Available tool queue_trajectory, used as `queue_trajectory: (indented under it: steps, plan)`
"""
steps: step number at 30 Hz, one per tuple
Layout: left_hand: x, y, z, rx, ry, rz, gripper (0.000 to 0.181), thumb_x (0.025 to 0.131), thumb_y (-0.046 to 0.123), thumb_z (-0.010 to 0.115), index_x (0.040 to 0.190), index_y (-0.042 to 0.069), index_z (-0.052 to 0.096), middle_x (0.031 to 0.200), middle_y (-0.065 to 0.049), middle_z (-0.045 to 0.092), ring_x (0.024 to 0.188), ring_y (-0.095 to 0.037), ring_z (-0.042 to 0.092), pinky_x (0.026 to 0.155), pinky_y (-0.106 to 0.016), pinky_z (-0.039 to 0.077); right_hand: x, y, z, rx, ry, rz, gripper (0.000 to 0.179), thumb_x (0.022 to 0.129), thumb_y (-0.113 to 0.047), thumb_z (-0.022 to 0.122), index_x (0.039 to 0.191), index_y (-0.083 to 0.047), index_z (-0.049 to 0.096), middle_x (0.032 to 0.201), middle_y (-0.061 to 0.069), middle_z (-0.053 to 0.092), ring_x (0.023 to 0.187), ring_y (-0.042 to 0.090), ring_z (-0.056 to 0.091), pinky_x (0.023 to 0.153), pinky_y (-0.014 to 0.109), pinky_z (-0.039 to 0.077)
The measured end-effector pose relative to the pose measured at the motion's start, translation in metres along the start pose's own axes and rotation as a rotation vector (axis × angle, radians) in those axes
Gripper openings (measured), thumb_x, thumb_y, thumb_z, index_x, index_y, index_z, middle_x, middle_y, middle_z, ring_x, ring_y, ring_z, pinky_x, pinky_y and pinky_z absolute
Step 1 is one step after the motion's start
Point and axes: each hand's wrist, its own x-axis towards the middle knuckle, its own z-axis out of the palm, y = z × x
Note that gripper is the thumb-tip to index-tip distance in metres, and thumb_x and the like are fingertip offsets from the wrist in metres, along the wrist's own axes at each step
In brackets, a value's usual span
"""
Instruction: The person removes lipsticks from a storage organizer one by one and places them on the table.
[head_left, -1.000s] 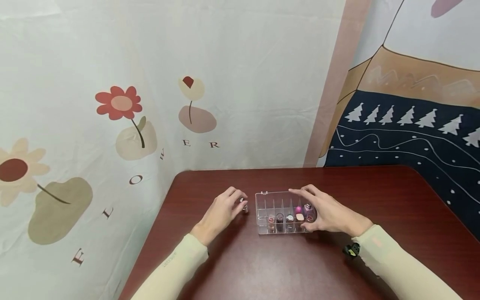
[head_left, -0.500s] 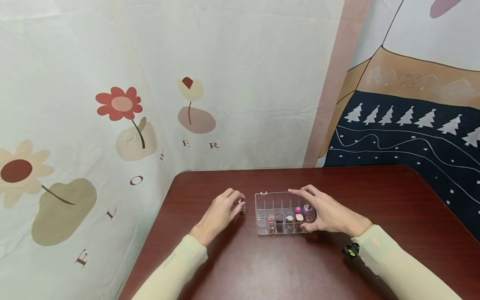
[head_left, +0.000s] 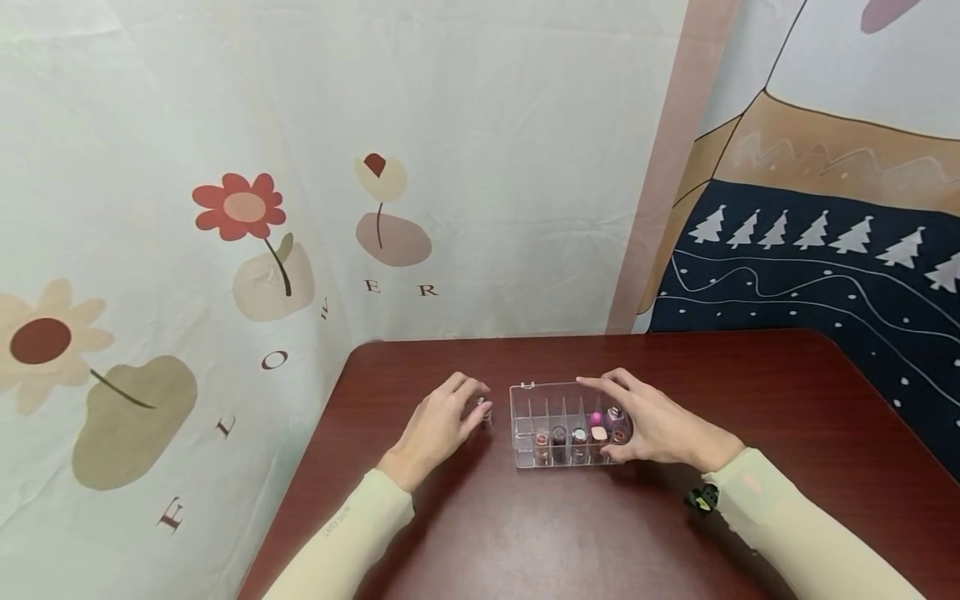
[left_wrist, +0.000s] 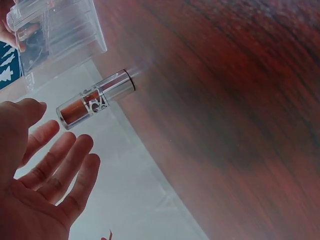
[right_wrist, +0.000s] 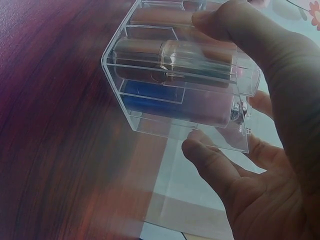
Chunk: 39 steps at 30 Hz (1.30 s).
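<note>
A clear divided organizer box (head_left: 531,429) stands on the table, with several lipsticks and small cosmetics in its compartments at the front and right. My right hand (head_left: 663,425) grips the box's right end, thumb at the front and fingers behind. In the right wrist view, a brown-and-gold tube (right_wrist: 195,62) and a blue-and-pink one (right_wrist: 180,106) show through the wall. Left of the box, a clear lipstick tube (left_wrist: 95,100) with an orange-brown inside stands upright on the table. My left hand (head_left: 438,421) is beside its top, fingers loosely bent, with a small gap visible in the left wrist view.
The dark red table (head_left: 570,533) has its far edge close to a white cloth (head_left: 487,208) printed with flowers. Another cloth (head_left: 810,258) with white trees hangs at the right. A dark band (head_left: 703,499) sits at my right wrist.
Between one second and half a second ago, my left hand and the lipstick tube shifted very slightly left in the head view. The right hand and box stay practically still.
</note>
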Motion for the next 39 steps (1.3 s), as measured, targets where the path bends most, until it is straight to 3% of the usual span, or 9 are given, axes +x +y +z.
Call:
queue_trajectory:
  steps: [3,8,13,21,39]
  plan:
    - [0.001,0.003,-0.001,0.015,0.025,0.020,0.020,0.109,0.025,0.086,0.126,0.015,0.082,0.118,-0.002,0.077,0.082,-0.015,0.069,0.074,-0.036,0.065,0.000,0.000,0.000,0.000,-0.001,0.001,0.111,0.078,-0.032,0.110,0.174,-0.026,0.053,0.149,0.009,0.064,0.125,0.028,0.072,0.105,0.059,0.069]
    - [0.004,0.009,-0.001,0.032,0.094,0.079,0.025,0.105,0.026,0.089,0.127,0.015,0.082,0.118,-0.003,0.079,0.089,-0.019,0.073,0.085,-0.045,0.066,0.000,0.000,0.000,0.008,-0.010,0.007,0.112,0.079,-0.032,0.109,0.174,-0.027,0.052,0.151,0.010,0.063,0.126,0.029,0.072,0.105,0.060,0.069]
    - [0.004,0.018,-0.002,0.037,0.137,0.135,0.031,0.102,0.029,0.091,0.128,0.014,0.081,0.119,-0.001,0.078,0.095,-0.019,0.073,0.090,-0.046,0.064,0.000,0.000,-0.001,0.015,-0.013,0.005,0.112,0.078,-0.032,0.110,0.174,-0.024,0.052,0.150,0.011,0.063,0.124,0.029,0.072,0.104,0.058,0.070]
    - [0.000,0.031,-0.005,0.022,0.109,0.161,0.037,0.100,0.034,0.090,0.132,0.017,0.081,0.126,0.001,0.078,0.118,-0.024,0.075,0.097,-0.045,0.063,0.000,0.000,-0.001,0.031,-0.024,0.021,0.113,0.079,-0.033,0.110,0.175,-0.026,0.051,0.151,0.011,0.062,0.126,0.032,0.072,0.107,0.062,0.069]
    - [-0.001,0.054,0.012,0.096,0.122,0.291,0.049,0.093,0.047,0.095,0.131,0.018,0.081,0.126,0.003,0.077,0.120,-0.020,0.073,0.099,-0.039,0.064,0.002,0.002,-0.001,0.036,-0.023,0.014,0.114,0.078,-0.031,0.111,0.175,-0.029,0.051,0.150,0.012,0.063,0.125,0.029,0.073,0.105,0.060,0.070]
